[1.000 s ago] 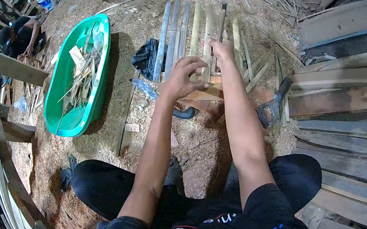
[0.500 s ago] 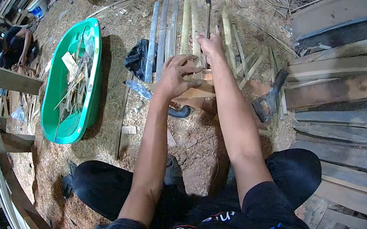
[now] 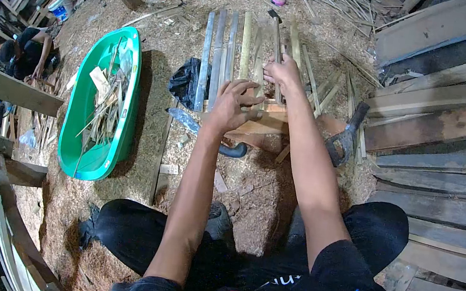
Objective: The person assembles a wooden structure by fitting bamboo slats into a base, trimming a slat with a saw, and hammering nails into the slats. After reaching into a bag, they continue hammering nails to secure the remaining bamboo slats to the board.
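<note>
My right hand [image 3: 283, 73] is closed round the handle of a hammer [image 3: 278, 35], whose small dark head points away from me over the wooden slats. My left hand [image 3: 231, 108] hovers at the near ends of the slats, fingers bent and apart; I cannot make out anything between them. Several narrow slats [image 3: 205, 60] lie side by side on the ground, pointing away from me. Their near ends meet a brown wooden crosspiece [image 3: 263, 123], partly hidden by my hands. Just below my left hand lies a blade [image 3: 184, 119] with a dark curved handle [image 3: 233, 150].
A green tub [image 3: 68, 142] of wood scraps stands at left. A black plastic bag [image 3: 184, 83] lies beside the slats. At right are a dark tool [image 3: 341, 144] and stacked boards [image 3: 434, 130]. Another person [image 3: 30, 52] crouches at far left. A pink tape measure-like object [image 3: 277, 0] lies farther off.
The whole view has shifted, so the scene sits lower and farther right. The hammer leans slightly more to the left at its head. My left hand keeps nearly the same pose.
</note>
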Demonstrator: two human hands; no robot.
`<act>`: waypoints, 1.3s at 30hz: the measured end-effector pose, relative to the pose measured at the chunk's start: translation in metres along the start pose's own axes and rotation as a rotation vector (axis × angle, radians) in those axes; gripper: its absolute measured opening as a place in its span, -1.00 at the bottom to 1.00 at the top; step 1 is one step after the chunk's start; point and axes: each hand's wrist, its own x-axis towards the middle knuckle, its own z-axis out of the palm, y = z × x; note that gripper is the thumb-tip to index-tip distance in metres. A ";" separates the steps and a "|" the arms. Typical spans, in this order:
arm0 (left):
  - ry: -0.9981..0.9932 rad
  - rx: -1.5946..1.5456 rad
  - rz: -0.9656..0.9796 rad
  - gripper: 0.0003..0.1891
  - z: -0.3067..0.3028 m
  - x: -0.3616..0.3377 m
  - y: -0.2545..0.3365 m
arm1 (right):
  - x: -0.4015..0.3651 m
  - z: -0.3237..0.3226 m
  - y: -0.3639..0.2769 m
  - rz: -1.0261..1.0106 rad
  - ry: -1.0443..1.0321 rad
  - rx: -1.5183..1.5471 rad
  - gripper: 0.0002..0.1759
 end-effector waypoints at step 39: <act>0.075 -0.093 0.008 -0.54 -0.005 -0.001 0.010 | 0.016 -0.006 0.013 -0.009 0.033 -0.182 -0.38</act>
